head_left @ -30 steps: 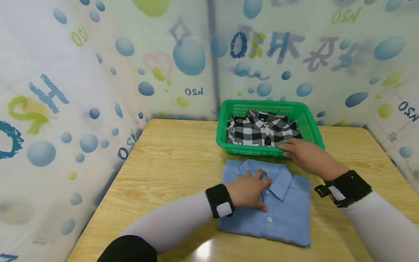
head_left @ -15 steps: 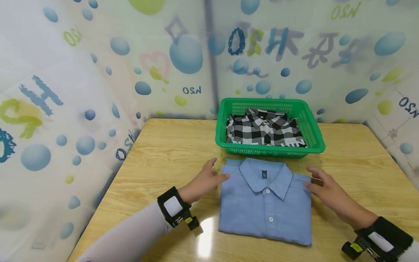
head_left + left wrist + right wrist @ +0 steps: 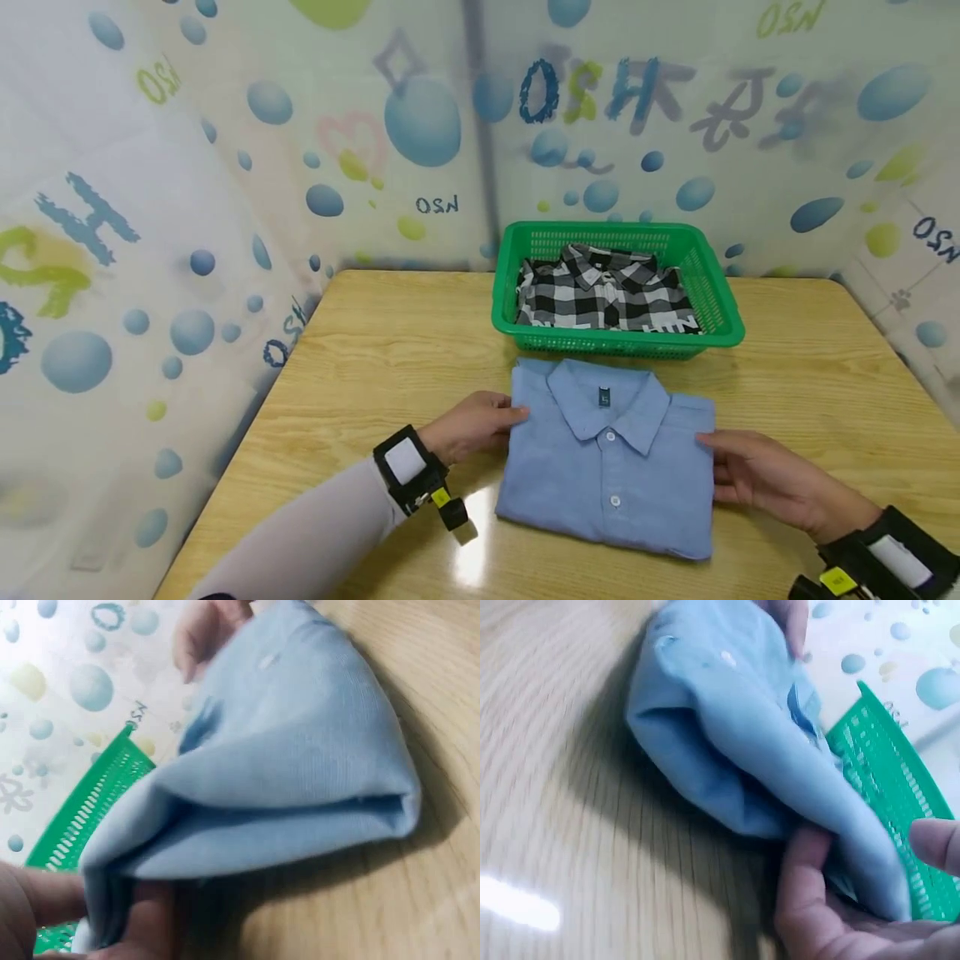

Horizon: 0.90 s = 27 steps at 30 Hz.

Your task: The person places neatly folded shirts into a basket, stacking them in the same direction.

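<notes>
A folded light-blue button-up shirt [image 3: 660,492] lies collar-up in the middle of the head view. Its left edge is pinched by my left hand [image 3: 471,427], thumb on top and fingers beneath. At the opposite edge my right hand [image 3: 780,483] holds the shirt, thumb over the top and fingers tucked under the layers. The left wrist view shows the folded side of the shirt [image 3: 300,750] raised at the fingers, with a shadow below it. Seen from the right wrist, the shirt's layers [image 3: 772,742] bulge apart above my curled fingers [image 3: 802,877].
Just behind the shirt stands a green plastic basket [image 3: 517,336] with a folded black-and-white checked shirt [image 3: 577,304] inside. The wooden table [image 3: 390,350] reaches back to a wall covering [image 3: 637,192] printed with blue bubbles.
My left hand has left the shirt's front for its left edge. My right hand has come from the basket rim to the right edge. Both now grip the blue shirt.
</notes>
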### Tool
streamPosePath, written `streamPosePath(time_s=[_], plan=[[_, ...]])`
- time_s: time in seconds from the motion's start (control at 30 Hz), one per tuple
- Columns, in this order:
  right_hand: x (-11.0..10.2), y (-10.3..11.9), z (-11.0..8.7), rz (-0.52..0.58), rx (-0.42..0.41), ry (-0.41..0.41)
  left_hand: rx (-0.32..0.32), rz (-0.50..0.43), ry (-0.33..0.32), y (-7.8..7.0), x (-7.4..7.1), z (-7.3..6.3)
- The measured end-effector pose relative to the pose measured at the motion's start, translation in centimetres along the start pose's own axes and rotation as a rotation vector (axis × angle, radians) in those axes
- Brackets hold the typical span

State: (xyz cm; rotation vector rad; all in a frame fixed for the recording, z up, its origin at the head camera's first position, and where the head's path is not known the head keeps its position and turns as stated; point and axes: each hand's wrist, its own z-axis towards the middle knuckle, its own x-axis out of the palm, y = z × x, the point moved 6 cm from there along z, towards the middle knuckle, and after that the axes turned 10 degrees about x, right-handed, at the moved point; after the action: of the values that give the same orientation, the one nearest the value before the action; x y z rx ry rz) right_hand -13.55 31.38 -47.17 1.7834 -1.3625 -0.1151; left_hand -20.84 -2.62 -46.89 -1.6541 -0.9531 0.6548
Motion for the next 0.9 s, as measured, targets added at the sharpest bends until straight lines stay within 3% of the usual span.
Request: streamPosePath(time_s=[0.17,0.27,0.57,0.7,0.9], plan=[[-0.1,-0.1,1.0,-0.140,0.018,-0.223,0.001,0.099,-0.072,0.6,0.2,0.3],[-0.3,0.0,1.1,-0.201,0.006,-0.315,0.000,0.128,-0.096,0.8,0.2,0.4],[-0.3,0.2,0.9,-0.213,-0.009,-0.352,0.016,0.162,-0.111,0.2,0.1,-0.5],[0.5,1.2,-0.5,-0.273,-0.035,-0.343,0.059,0.198,-0.084,-2.0,0.9,-1.5],[2.0,5.0,-4.2,-0.362,-0.145,-0.338,0.154,0.239,-0.032,-8.3,1.7,-3.5]])
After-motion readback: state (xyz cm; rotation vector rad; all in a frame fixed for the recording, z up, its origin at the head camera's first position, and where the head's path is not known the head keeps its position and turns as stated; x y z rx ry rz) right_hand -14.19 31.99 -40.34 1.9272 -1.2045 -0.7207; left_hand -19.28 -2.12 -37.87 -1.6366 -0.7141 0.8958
